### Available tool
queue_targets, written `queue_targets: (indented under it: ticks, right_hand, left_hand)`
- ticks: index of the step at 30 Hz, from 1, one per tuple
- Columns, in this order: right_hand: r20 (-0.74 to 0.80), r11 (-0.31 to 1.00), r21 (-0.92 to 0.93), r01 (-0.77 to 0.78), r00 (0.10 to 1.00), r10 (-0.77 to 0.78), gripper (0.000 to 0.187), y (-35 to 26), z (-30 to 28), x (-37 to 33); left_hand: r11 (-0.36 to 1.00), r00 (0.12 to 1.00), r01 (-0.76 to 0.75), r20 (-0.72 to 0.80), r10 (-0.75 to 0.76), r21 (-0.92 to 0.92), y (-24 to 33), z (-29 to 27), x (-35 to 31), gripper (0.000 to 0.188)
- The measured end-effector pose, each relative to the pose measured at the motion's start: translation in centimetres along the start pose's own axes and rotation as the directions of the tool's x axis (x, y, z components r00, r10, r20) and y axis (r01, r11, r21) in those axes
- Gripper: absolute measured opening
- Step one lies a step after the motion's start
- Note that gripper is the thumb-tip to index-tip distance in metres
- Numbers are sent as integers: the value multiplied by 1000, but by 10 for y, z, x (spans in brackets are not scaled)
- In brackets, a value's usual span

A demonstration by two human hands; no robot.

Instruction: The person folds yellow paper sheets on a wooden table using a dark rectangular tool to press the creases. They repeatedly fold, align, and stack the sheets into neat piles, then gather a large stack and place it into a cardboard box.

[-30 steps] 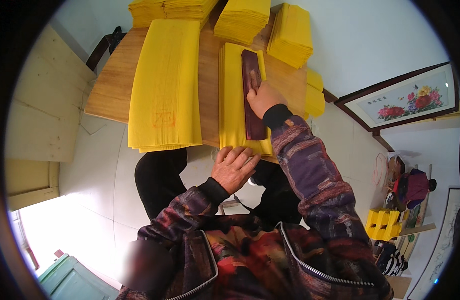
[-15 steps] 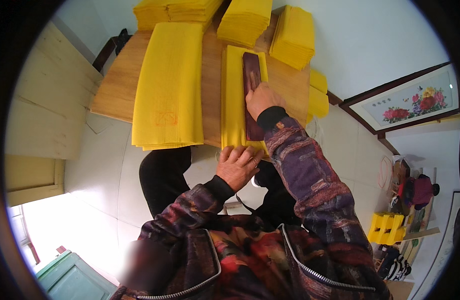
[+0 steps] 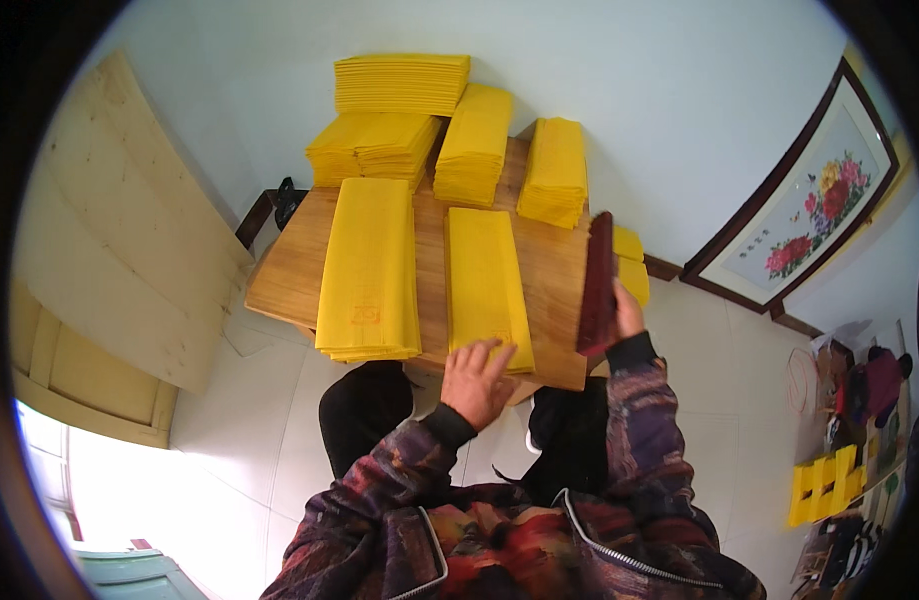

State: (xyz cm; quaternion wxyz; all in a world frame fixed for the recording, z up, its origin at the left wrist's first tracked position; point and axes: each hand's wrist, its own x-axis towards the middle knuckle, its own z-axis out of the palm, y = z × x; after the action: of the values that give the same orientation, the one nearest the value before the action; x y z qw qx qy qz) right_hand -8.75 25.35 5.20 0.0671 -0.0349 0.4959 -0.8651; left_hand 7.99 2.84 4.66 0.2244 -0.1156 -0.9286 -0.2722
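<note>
A long dark red block (image 3: 597, 285) is held in the right hand (image 3: 624, 318), gripped at its near end above the right edge of the wooden tabletop (image 3: 559, 270). Its long axis runs away from the person, the far end pointing toward the wall. The left hand (image 3: 477, 382) is laid with fingers spread on the near end of a yellow paper stack (image 3: 487, 285), whose length lies the same way. A second long stack (image 3: 369, 270) is seen just to the left.

One camera sits on the person's head. It looks down, close over the table (image 3: 554, 270).
</note>
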Motion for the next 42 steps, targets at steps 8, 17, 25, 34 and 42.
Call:
queue_targets:
  ticks: [8, 17, 25, 34, 42]
  right_hand:
    - [-170, 956, 203, -210, 954, 246, 35, 33, -96, -109]
    - [15, 910, 327, -256, 964, 266, 38, 45, -103, -108]
    - [-15, 934, 314, -170, 983, 184, 46, 56, -113, -106]
    - [-27, 933, 307, -186, 979, 204, 43, 50, -103, -110]
    - [-22, 948, 274, -165, 984, 178, 44, 55, -109, -105]
  left_hand:
    - [782, 805, 513, -117, -581, -355, -78, 39, 51, 37]
    - [596, 632, 713, -32, -775, -369, -115, 60, 74, 33]
    - [578, 615, 774, 88, -784, -257, -119, 54, 87, 30]
    - [675, 678, 729, -20, -735, -109, -91, 47, 97, 17]
    - [590, 751, 534, 19, -660, -606, -89, 40, 92, 32]
